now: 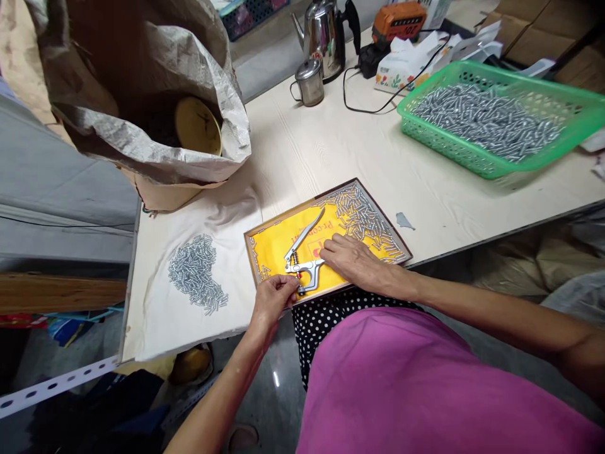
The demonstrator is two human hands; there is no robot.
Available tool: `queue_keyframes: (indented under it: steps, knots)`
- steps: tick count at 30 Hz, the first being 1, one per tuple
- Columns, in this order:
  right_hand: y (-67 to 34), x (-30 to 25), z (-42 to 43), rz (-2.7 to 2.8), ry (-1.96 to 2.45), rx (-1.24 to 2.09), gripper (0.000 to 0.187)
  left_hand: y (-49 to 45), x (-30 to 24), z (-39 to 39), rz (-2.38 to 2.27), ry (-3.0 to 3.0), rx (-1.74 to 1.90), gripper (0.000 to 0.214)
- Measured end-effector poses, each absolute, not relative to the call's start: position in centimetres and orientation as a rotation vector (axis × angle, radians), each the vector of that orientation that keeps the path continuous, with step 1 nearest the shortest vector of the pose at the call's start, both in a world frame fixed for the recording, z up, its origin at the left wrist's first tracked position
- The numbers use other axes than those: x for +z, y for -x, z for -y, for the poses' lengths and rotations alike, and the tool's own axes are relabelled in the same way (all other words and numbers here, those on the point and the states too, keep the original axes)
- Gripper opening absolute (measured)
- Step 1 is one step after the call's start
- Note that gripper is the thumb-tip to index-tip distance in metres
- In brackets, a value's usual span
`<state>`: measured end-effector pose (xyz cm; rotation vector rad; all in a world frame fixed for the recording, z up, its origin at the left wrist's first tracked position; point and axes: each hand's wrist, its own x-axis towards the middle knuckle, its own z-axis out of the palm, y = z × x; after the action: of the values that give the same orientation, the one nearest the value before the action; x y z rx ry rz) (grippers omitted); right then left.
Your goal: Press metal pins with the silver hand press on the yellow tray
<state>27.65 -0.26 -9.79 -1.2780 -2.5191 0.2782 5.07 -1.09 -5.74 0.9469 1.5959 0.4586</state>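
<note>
Silver snap-fastener pliers [310,270] lie over a shallow tray [265,232] with a yellow bottom, their handles spread apart. My right hand [352,260] is closed around the lower handle. At the jaw end, my left hand [274,296] pinches with thumb and forefinger; what sits between the fingertips is too small to make out. A heap of small metal pins [363,217] fills the tray's far right corner, and a few more lie along its left side. To the left, on a white cloth [155,309], rests another pile of small metal pins [196,271].
A green basket [501,167] full of metal pins stands at the back right. Behind are a steel kettle [324,38], a lidded metal cup [309,85], an orange battery [397,22] and a black cable [373,111]. A large paper sack [189,170] holding a yellow bowl stands at left.
</note>
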Motion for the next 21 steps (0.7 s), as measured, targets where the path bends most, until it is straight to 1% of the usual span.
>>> queue_keyframes:
  steps: [4,7,13,21]
  knots:
    - [-27.3,-9.0,0.3,2.516,1.325,0.319,0.014,-4.9,-5.9,0.9,-1.623,-0.972,0.427,0.046]
    - [-27.0,-8.8,0.3,2.512,1.357,0.324,0.016,-4.5,-5.9,0.6,-1.652,-1.005,0.38,0.042]
    - [-26.9,-9.0,0.5,2.514,1.344,0.299,0.022,-4.0,-6.1,-0.4,-1.633,-1.093,0.18,0.033]
    - [-26.6,-9.4,0.9,2.51,1.342,0.272,0.023,-4.3,-5.8,-1.3,-1.564,-1.272,0.034,0.039]
